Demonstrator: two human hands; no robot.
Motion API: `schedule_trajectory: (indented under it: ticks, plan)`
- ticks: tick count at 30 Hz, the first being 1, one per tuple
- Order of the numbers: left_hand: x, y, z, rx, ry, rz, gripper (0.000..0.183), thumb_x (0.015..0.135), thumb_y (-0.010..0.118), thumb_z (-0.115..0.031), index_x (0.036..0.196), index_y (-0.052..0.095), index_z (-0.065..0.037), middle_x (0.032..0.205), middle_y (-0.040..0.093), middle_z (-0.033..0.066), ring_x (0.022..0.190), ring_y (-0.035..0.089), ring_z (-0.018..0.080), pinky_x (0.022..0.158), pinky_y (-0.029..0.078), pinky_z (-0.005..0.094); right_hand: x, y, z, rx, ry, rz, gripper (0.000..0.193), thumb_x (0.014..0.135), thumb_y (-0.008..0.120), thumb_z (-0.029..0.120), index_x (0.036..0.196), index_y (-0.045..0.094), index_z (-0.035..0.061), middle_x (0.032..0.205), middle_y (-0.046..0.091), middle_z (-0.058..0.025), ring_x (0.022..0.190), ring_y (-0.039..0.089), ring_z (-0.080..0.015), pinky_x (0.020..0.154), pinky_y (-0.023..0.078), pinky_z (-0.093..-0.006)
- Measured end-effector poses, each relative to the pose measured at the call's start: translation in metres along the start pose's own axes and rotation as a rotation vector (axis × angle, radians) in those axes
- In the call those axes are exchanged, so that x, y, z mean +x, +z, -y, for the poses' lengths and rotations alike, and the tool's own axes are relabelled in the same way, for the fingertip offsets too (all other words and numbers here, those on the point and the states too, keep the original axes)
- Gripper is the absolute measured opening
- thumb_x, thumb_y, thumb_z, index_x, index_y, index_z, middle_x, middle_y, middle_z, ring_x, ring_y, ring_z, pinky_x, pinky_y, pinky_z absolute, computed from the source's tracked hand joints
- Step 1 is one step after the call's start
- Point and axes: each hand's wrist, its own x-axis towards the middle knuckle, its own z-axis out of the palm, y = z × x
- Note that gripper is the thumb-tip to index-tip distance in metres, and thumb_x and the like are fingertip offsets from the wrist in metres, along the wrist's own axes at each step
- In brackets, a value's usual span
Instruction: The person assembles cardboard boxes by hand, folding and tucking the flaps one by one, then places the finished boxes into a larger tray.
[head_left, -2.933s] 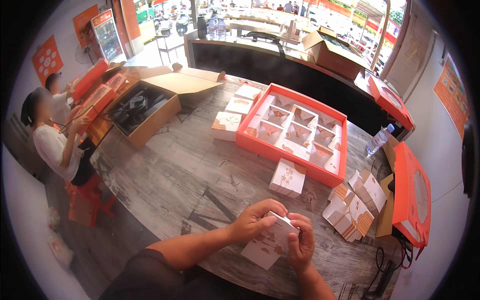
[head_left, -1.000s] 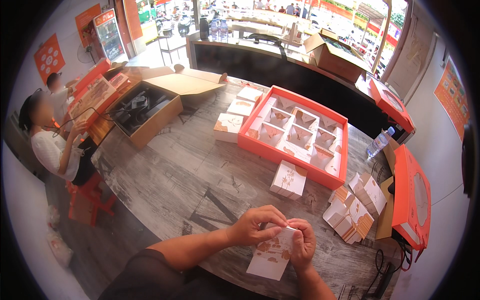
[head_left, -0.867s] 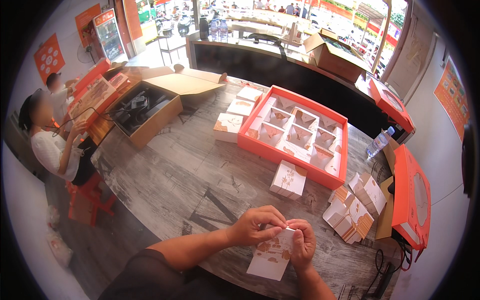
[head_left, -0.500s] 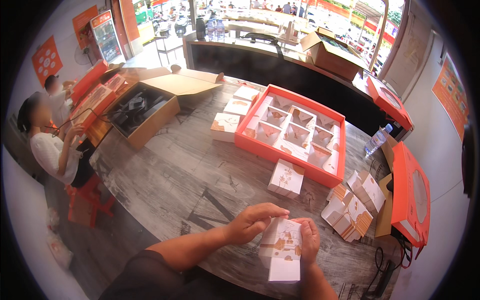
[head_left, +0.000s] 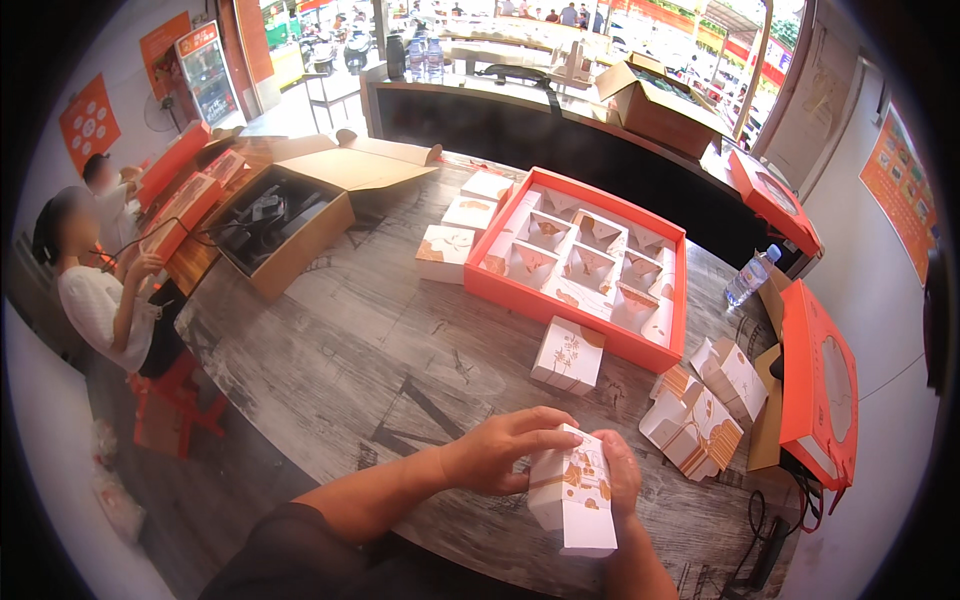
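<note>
Between my two hands is a small white folding carton (head_left: 583, 475) with gold printing, held over the near part of the table. A plain white flap sticks out from its end toward me. My left hand (head_left: 505, 450) grips its left side and far edge, fingers bent over the top. Along the right side, my right hand (head_left: 622, 472) is closed round it; part of its fingers is hidden behind the carton. Just beyond stands a closed white carton (head_left: 568, 355), next to a large red tray box (head_left: 480, 285) whose white dividers form several compartments.
Several small white cartons (head_left: 445, 254) line the tray's left side. To my right lie partly folded cartons (head_left: 692, 425), a water bottle (head_left: 752, 277) and a red lid with a round window (head_left: 818, 385). An open brown box (head_left: 290, 240) with dark items sits left; two people work beyond it.
The carton has turned in my hands, its near flap swinging right. My left fingers have moved from its far edge onto its upper left side.
</note>
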Motion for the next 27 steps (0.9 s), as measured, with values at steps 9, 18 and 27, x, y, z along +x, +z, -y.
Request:
schedule_trajectory:
  ticks: [9,18,27]
  plan:
    - [-0.003,-0.002,0.007,-0.079,-0.077,-0.078,0.072,0.071,0.088,-0.007,0.135,0.054,-0.003,0.128,0.062,0.0207,0.115,0.065,0.0377,0.097,0.055,0.0411,0.005,0.002,-0.016,0.095,-0.302,0.034,0.06,0.107,0.048,0.05,0.143,0.045,0.0015,0.139,0.056,-0.0218,0.122,0.062,-0.0293,0.104,0.053,-0.0437]
    - [-0.006,-0.004,0.009,-0.234,-0.261,-0.101,0.062,0.078,0.077,-0.005,0.135,0.055,0.001,0.119,0.064,0.0148,0.1,0.064,0.0223,0.088,0.053,0.0353,-0.003,0.0,-0.021,-0.318,-0.648,0.154,0.097,0.094,0.067,0.058,0.158,0.028,-0.0042,0.158,0.038,-0.0187,0.146,0.037,-0.0278,0.121,0.028,-0.0452]
    - [-0.011,-0.002,0.019,-0.225,-0.279,-0.049,0.073,0.084,0.081,-0.019,0.146,0.046,-0.002,0.125,0.062,0.0153,0.107,0.065,0.0244,0.089,0.053,0.0378,-0.007,0.011,-0.013,-0.274,-0.5,0.086,0.072,0.101,0.067,0.024,0.155,0.03,-0.0044,0.147,0.05,-0.0142,0.133,0.05,-0.0227,0.112,0.04,-0.0381]
